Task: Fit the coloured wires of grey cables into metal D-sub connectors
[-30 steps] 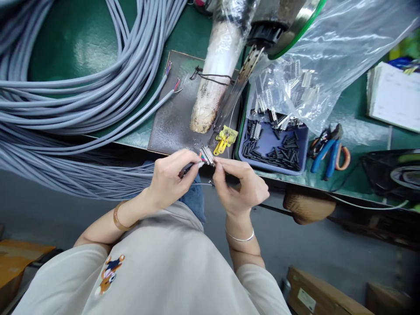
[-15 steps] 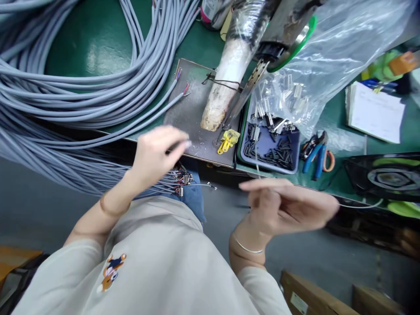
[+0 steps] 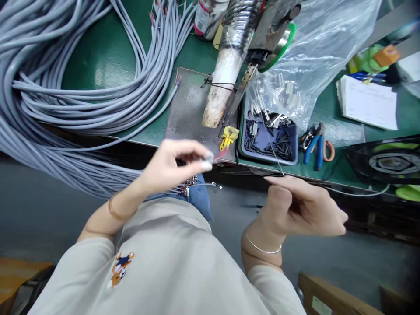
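Where the green bench [image 3: 98,57] ended, its near edge ran across the scene just nearer than a dark plate [image 3: 187,105] and a blue tray [image 3: 243,154]; grey floor [image 3: 226,214] showed past that edge, and an open gap parted the two hands. Grey cables [image 3: 131,105] crowded the left, some looping over the bench, others running nearer than its edge toward wired connectors [image 3: 186,191] over the lap. On the far side, a white wrapped tube [image 3: 223,74] and a slim metal rod [image 3: 241,89] slanted over the plate, with a yellow piece [image 3: 227,138] near the rod's tip. Small black tubes [image 3: 285,144] lay in the tray; blue-handled pliers [image 3: 313,151] sat to its right.

The left hand [image 3: 177,164] was at the plate's near edge, thumb and forefinger pinched on a blurred cable end [image 3: 208,160], reddish strands pointing right. That end lay left of the right hand [image 3: 295,203] and slightly farther. The right hand, nearer than the tray, had thumb and forefinger closed on a thin wire [image 3: 274,157] that rose far and left across the tray; its other fingers curled loosely.
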Tool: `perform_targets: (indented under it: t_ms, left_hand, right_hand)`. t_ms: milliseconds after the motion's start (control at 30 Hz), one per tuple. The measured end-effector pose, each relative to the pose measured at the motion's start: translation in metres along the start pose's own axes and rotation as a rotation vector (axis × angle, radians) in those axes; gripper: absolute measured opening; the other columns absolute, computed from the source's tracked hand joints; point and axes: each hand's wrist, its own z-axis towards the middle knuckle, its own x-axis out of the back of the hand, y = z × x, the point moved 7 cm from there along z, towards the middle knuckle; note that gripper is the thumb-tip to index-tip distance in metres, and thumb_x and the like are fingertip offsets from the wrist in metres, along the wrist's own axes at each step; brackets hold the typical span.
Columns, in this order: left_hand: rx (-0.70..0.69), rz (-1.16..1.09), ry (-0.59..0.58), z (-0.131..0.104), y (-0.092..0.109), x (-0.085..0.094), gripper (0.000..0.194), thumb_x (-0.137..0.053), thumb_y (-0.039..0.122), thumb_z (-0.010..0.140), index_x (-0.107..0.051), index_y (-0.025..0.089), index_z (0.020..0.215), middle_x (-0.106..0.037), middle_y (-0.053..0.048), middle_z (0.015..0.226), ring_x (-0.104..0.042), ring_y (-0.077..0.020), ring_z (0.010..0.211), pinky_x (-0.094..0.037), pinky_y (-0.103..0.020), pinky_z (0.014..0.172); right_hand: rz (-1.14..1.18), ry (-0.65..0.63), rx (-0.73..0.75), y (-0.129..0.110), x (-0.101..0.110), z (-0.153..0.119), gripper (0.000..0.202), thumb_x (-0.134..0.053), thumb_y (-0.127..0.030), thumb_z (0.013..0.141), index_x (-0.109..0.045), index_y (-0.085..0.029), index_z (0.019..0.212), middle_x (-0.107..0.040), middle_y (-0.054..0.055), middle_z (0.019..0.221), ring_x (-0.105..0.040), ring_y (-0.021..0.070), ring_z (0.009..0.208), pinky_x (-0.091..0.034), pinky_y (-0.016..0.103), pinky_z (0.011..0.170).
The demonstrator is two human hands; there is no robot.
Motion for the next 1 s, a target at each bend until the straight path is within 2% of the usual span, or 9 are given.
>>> perform_targets:
  t_ms: [100,167,267,367,500,633,767,900,1000]
  left_hand:
    - [0.148,-0.071,-0.174,-0.042,0.001,-0.029,0.014,-0.073,0.027,0.086,-0.078,0.014,0.084,-0.071,-0.004,0.066,-0.056,-0.0098,0.052,-0.045,-0.022,0.05]
    - [0.27,-0.132,-0.21,-0.057,-0.009,-0.039,0.015,-0.074,0.027,0.085,-0.076,0.013,0.08,-0.068,-0.003,0.061,-0.053,-0.0088,0.049,-0.042,-0.021,0.046]
    - [0.466,-0.335,-0.112,-0.06,-0.032,-0.041,0.02,-0.077,0.032,0.082,-0.072,0.013,0.081,-0.064,0.0,0.055,-0.053,-0.0077,0.044,-0.042,-0.019,0.043]
    - [0.502,-0.489,0.087,-0.046,-0.052,-0.033,0.032,-0.085,0.04,0.074,-0.068,0.013,0.081,-0.066,0.0,0.058,-0.051,-0.0064,0.041,-0.04,-0.018,0.039]
    - [0.456,-0.446,0.16,-0.026,-0.068,-0.029,0.036,-0.087,0.042,0.07,-0.068,0.013,0.081,-0.064,0.001,0.057,-0.051,-0.0058,0.04,-0.038,-0.017,0.038]
    - [0.335,-0.241,0.172,-0.018,-0.06,-0.026,0.024,-0.08,0.034,0.079,-0.071,0.013,0.085,-0.064,0.002,0.061,-0.052,-0.0055,0.046,-0.043,-0.017,0.045]
    - [0.139,0.059,0.257,-0.014,-0.041,-0.022,0.015,-0.075,0.026,0.084,-0.072,0.014,0.093,-0.072,-0.002,0.078,-0.059,-0.0076,0.062,-0.051,-0.019,0.062]
    - [-0.069,0.327,0.297,-0.016,-0.028,-0.028,0.005,-0.07,0.017,0.087,-0.069,0.016,0.091,-0.071,-0.001,0.077,-0.059,-0.0089,0.062,-0.05,-0.021,0.061]
    - [-0.276,0.497,0.343,-0.019,-0.016,-0.036,0.005,-0.067,0.016,0.091,-0.071,0.018,0.088,-0.074,-0.002,0.079,-0.065,-0.0122,0.069,-0.052,-0.025,0.066]
  right_hand:
    - [-0.053,0.18,0.067,-0.012,0.01,0.007,0.013,-0.067,-0.034,0.093,-0.079,-0.029,0.09,-0.065,-0.002,0.059,-0.053,0.0143,0.045,-0.036,0.03,0.045]
    - [-0.022,0.162,0.015,-0.012,0.007,0.011,0.014,-0.068,-0.034,0.093,-0.079,-0.028,0.088,-0.064,-0.003,0.059,-0.05,0.0124,0.043,-0.033,0.029,0.042]
    - [0.053,0.096,-0.085,-0.007,-0.005,0.014,0.016,-0.068,-0.033,0.094,-0.078,-0.024,0.085,-0.062,-0.004,0.059,-0.049,0.0097,0.044,-0.032,0.027,0.042]
    - [0.086,-0.014,-0.168,-0.004,-0.023,0.016,0.015,-0.066,-0.031,0.095,-0.078,-0.024,0.089,-0.061,-0.004,0.06,-0.047,0.0083,0.045,-0.03,0.026,0.044]
    - [0.094,-0.217,-0.2,-0.001,-0.052,0.017,0.013,-0.067,-0.029,0.095,-0.078,-0.023,0.1,-0.073,-0.001,0.078,-0.041,0.0065,0.045,-0.034,0.025,0.046]
    - [0.113,-0.359,-0.176,0.005,-0.074,0.009,0.014,-0.069,-0.026,0.094,-0.075,-0.02,0.105,-0.077,0.003,0.094,-0.056,0.0093,0.058,-0.044,0.024,0.055]
    - [0.172,-0.385,-0.137,0.004,-0.081,0.001,0.009,-0.066,-0.016,0.092,-0.068,-0.02,0.084,-0.071,-0.001,0.078,-0.058,0.0092,0.061,-0.046,0.023,0.061]
    - [0.271,-0.454,-0.1,-0.002,-0.08,-0.003,0.014,-0.066,-0.016,0.091,-0.065,-0.019,0.077,-0.067,-0.004,0.069,-0.05,0.0066,0.053,-0.042,0.021,0.056]
    - [0.287,-0.313,-0.238,0.012,-0.066,-0.001,0.018,-0.066,-0.026,0.093,-0.068,-0.019,0.076,-0.063,-0.005,0.063,-0.043,0.0062,0.046,-0.038,0.023,0.049]
